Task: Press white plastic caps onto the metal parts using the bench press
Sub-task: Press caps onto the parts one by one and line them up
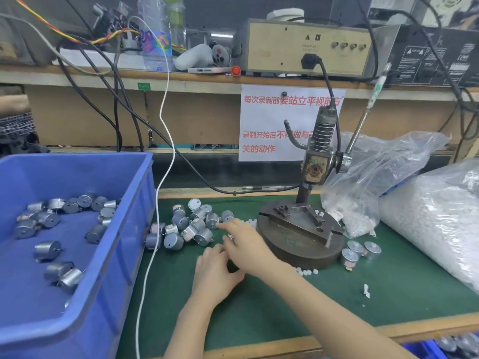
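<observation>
A pile of small silver metal parts lies on the green mat left of the bench press, whose lever stands raised. Small white caps are scattered between the pile and the press base. My right hand reaches across to the left, its fingers stretched out low over the caps at the pile's edge. My left hand sits just below it with fingers and thumb curled. The right hand hides what, if anything, the left holds. Three metal parts stand right of the press base.
A blue bin with several metal parts fills the left. Clear bags of white caps lie at the right. A white cable hangs down between bin and pile. A few caps lie in front of the press.
</observation>
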